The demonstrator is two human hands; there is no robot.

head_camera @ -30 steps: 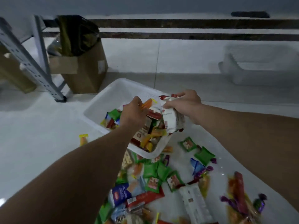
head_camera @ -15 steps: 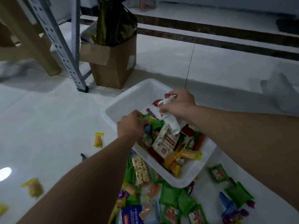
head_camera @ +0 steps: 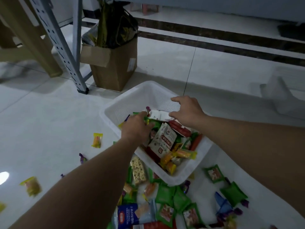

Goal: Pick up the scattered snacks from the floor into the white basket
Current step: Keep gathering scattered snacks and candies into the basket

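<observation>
The white basket (head_camera: 148, 95) stands on the floor at centre, half full of snack packets, with a big white-and-red pack (head_camera: 162, 142) on top. My left hand (head_camera: 136, 128) reaches into it from the near side, fingers curled round small green and yellow snacks (head_camera: 146, 120). My right hand (head_camera: 187, 111) hovers over the basket's far part with fingers spread, and a white packet (head_camera: 159, 115) lies just beside its thumb. A heap of scattered snacks (head_camera: 166, 197) lies on the floor in front of the basket: green packs, a cracker pack (head_camera: 138, 169) and a blue pack (head_camera: 127, 214).
Loose pieces lie to the left: a yellow snack (head_camera: 97, 140), a purple candy (head_camera: 82, 158) and another yellow snack (head_camera: 32, 185). Behind the basket stand a cardboard box (head_camera: 115, 70), a grey metal rack leg (head_camera: 62, 47) and a tan stool leg (head_camera: 38, 47). A second pale basket (head_camera: 283, 96) sits at right.
My right hand has opened and let go of the white packet, which now lies in the basket. My left hand stays low among the snacks there. The view has shifted, showing more floor at left.
</observation>
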